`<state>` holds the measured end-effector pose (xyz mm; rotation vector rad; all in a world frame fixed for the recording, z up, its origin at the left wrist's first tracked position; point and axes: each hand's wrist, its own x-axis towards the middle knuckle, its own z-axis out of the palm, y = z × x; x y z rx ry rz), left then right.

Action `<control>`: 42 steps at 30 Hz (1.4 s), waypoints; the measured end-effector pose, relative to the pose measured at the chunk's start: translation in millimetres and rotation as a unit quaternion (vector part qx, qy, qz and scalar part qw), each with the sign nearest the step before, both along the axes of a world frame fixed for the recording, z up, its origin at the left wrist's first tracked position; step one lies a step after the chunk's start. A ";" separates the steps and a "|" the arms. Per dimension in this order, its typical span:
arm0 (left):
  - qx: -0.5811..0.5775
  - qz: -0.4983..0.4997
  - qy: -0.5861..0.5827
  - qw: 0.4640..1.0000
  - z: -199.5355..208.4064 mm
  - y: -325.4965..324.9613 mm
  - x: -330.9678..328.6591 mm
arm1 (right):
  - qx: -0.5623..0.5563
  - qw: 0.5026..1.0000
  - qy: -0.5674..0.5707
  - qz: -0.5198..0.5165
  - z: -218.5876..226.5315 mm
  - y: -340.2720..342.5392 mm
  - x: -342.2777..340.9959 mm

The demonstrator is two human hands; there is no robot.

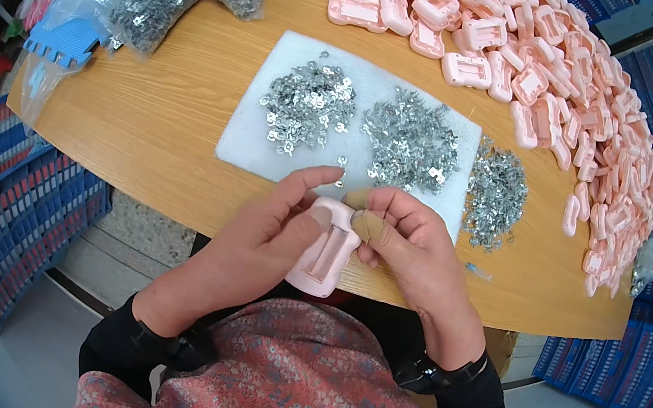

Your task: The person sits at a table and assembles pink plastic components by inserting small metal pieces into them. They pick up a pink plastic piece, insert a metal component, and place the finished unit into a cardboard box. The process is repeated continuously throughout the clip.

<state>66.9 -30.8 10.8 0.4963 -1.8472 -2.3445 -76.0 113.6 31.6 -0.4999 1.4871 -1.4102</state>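
Observation:
A pale pink plastic casing (324,256) with a long rectangular recess is held up in front of me at the table's near edge. My left hand (269,233) grips its left side, thumb on the face, with the index finger stretched out past the top. At the upper right corner, my right hand (407,240) closes thumb and finger on the casing; tan covers wrap these fingertips. Whether a small part sits between them is hidden. Just beyond lies a white foam sheet (253,147) carrying a left pile (309,105) and a right pile (412,140) of small silvery metal clips.
More small metal pieces (496,195) lie right of the foam. A large heap of pink casings (541,76) covers the far right of the wooden table (160,105). Clear bags of metal parts (161,4) and a blue mat piece (65,42) sit far left. Blue racks (19,211) flank the table.

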 end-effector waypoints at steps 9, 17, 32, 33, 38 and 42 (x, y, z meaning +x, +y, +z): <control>-0.395 -0.044 0.027 0.917 6.6 1.7 -6.3 | 0.019 1.000 0.006 -0.011 -6.8 6.3 4.8; 0.105 -0.067 -0.030 0.992 -6.5 -4.4 -1.0 | -0.006 0.988 0.153 -0.037 -4.6 11.5 7.0; 0.319 -0.157 -0.014 0.935 -13.3 -12.7 -1.2 | -0.002 0.987 0.162 0.015 -0.4 6.6 2.8; 0.334 -0.154 -0.004 0.930 -11.9 -11.6 -1.2 | -0.003 0.986 0.167 0.013 -3.3 8.1 2.8; 0.383 -0.138 0.018 0.913 -12.6 -7.0 -0.3 | -0.051 0.978 0.200 -0.040 -2.2 19.7 4.2; 0.418 -0.083 -0.009 0.905 -7.5 0.2 -13.8 | -0.103 0.937 0.333 -0.038 7.4 32.8 11.5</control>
